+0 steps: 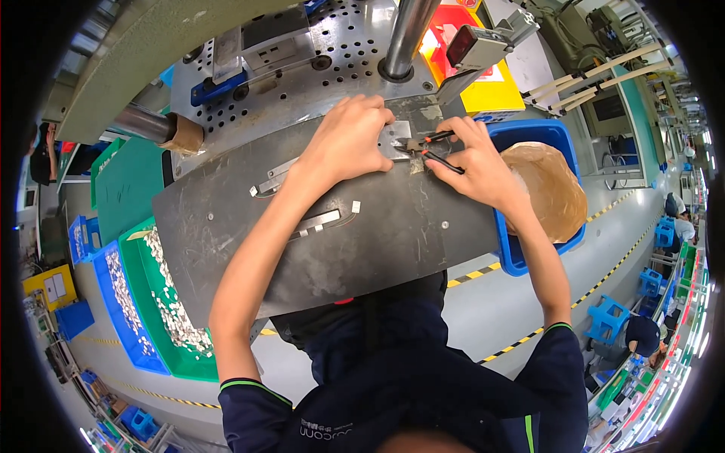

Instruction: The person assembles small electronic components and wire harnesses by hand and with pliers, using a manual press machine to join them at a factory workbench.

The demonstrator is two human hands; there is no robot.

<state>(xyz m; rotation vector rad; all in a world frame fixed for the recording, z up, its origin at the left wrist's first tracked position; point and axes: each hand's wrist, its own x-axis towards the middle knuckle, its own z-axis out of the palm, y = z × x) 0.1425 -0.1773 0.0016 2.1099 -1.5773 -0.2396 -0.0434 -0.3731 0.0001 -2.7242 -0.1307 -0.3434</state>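
Note:
My right hand grips a pair of pliers with black and orange handles. Their jaws are at the right side of a small flat metal block. From the left, my left hand holds this block, thumb and fingers at its edge. Both hands are over a dark, scratched work plate. Nearer to me on the plate lie a thin metal strip with a pale bar and a small white piece. Another metal strip lies beside my left wrist. Whether the jaws pinch anything cannot be made out.
Beyond the plate is a perforated machine bed with a thick steel post and a sensor box. At right stands a blue bin with a brown liner. Green and blue trays at left hold small pale pieces.

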